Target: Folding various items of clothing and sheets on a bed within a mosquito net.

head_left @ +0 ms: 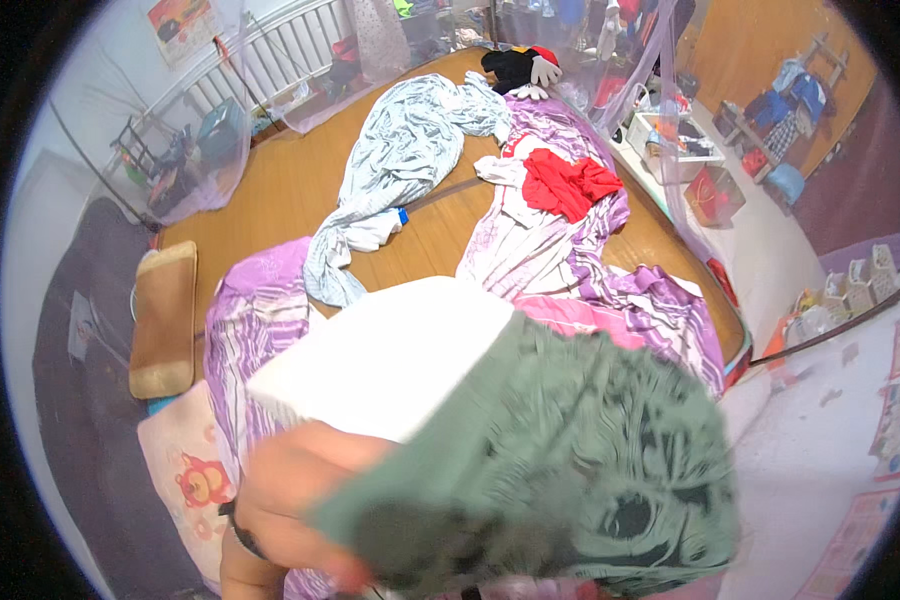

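My left hand [305, 490], with a dark band at the wrist, comes in from the lower left and is blurred by motion. Its fingers are closed on the edge of a green garment [570, 450] with dark printed patterns and a gathered edge. The garment spreads across the lower right, held up over the bed. Against its upper left side is a smooth white piece [390, 350]; I cannot tell whether it belongs to the garment. My right hand does not show; the cloth covers much of the lower right.
Striped purple bedding [255, 310], a light blue blanket [405, 135] and a red cloth [567, 184] lie on a brown mat [290, 200]. A brown pillow [165, 320] is at the left edge. Netting [220, 140] surrounds the bed. White baskets [860, 280] stand at right.
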